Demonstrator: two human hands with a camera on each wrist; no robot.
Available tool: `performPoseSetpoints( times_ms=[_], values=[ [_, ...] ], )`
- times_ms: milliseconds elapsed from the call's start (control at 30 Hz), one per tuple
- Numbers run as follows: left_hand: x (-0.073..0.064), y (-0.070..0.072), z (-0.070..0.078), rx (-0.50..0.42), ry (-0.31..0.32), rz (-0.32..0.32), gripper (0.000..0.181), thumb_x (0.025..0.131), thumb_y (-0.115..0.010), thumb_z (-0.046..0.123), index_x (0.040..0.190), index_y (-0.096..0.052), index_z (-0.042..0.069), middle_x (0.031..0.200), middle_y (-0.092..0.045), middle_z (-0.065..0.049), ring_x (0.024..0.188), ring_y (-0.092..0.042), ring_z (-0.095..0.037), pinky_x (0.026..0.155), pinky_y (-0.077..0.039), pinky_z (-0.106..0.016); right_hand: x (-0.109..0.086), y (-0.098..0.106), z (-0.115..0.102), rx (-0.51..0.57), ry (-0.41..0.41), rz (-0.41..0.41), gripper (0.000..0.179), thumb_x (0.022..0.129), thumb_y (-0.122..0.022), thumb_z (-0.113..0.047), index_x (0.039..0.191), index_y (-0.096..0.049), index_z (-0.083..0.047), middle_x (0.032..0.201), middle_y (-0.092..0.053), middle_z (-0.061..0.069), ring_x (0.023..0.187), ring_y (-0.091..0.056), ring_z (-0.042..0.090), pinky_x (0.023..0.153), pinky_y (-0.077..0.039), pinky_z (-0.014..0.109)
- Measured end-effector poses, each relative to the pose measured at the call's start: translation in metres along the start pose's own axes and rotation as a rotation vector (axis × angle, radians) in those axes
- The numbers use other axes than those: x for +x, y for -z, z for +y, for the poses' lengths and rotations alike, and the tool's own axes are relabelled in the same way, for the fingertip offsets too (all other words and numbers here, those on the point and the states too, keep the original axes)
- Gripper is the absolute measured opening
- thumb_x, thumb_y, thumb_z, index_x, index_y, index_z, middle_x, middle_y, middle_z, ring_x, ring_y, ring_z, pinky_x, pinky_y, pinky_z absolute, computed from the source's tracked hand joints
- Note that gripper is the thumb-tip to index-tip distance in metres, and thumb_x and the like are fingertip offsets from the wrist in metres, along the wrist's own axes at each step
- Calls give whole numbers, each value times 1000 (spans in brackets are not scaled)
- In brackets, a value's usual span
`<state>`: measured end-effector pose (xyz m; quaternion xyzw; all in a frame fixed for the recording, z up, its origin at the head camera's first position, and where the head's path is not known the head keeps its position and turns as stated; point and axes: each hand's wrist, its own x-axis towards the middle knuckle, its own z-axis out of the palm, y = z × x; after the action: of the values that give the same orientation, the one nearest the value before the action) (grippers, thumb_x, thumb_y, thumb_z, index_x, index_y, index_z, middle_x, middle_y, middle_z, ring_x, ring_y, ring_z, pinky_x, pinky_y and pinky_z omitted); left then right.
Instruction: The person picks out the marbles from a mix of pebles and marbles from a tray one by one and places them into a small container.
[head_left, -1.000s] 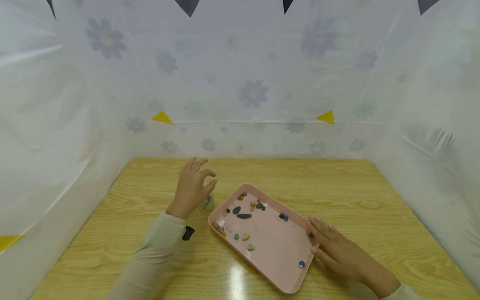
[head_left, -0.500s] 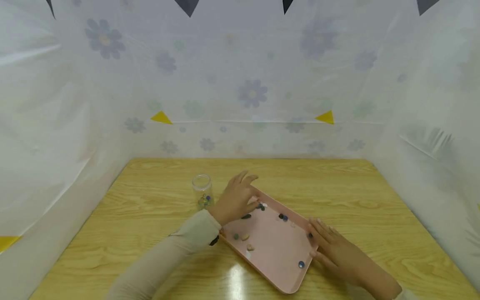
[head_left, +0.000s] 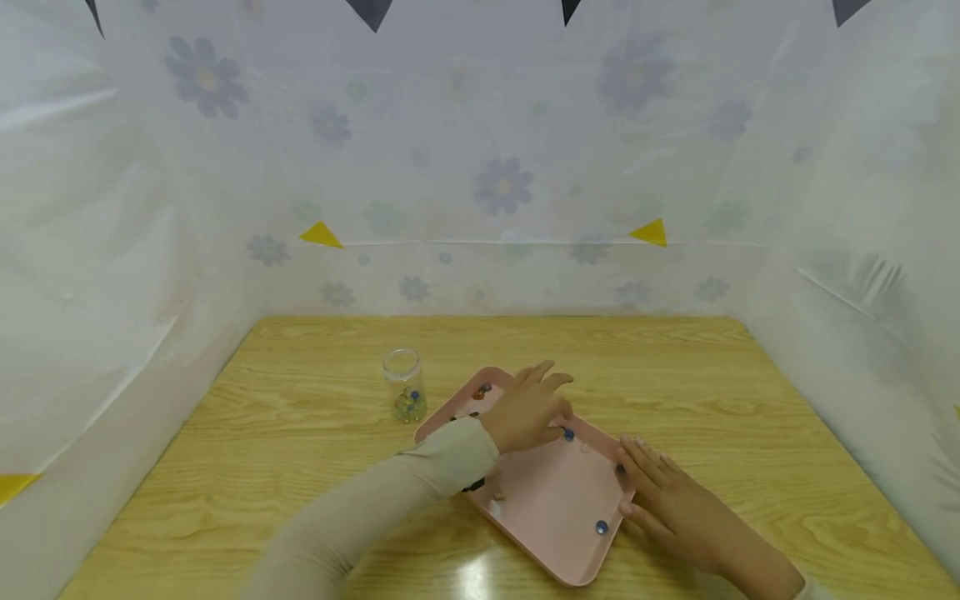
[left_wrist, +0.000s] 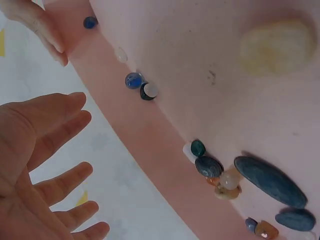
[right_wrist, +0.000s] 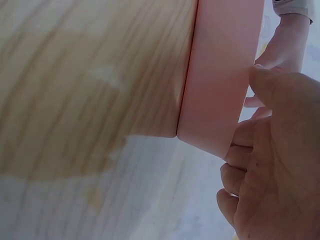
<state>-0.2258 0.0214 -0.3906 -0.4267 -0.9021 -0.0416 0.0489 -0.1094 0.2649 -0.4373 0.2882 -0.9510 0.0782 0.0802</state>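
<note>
My left hand hovers above the far side of a pink tray, fingers spread and holding nothing that shows. The left wrist view shows that hand with thumb and index tips near each other. A blue glass marble lies by the tray wall with a dark stone touching it. My right hand rests on the tray's right corner, its fingers fairly straight. Its thumb touches the rim in the right wrist view. My left arm and hand hide part of the tray's contents.
A clear glass jar stands left of the tray, part filled with marbles. Dark oval stones, a pale stone and several small stones lie in the tray. Another blue marble sits near its front right. Wood-grain table surrounds it.
My left hand has moved right, from beside the jar to over the tray's far side, uncovering the jar. My right hand has stayed at the tray's corner.
</note>
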Motion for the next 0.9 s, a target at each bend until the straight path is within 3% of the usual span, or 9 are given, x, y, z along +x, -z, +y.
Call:
performPoseSetpoints(
  times_ms=[533, 900],
  values=[
    [21, -22, 6, 102, -20, -71, 15, 86, -73, 32, 101, -75, 30, 144, -48, 0, 140, -31, -31, 113, -30, -45, -3, 4, -6, -6, -52, -3, 63, 97, -54, -38, 146, -37, -2, 150, -37, 18, 135, -38, 36, 108, 13, 8],
    [28, -41, 6, 122, -2, -63, 8, 85, -73, 33, 93, -73, 30, 141, -50, 4, 139, -34, -28, 113, -31, -44, -9, 1, -4, -44, -46, 27, 63, 96, -55, -38, 145, -39, -1, 148, -39, 19, 137, -36, 32, 110, 13, 10]
  ],
)
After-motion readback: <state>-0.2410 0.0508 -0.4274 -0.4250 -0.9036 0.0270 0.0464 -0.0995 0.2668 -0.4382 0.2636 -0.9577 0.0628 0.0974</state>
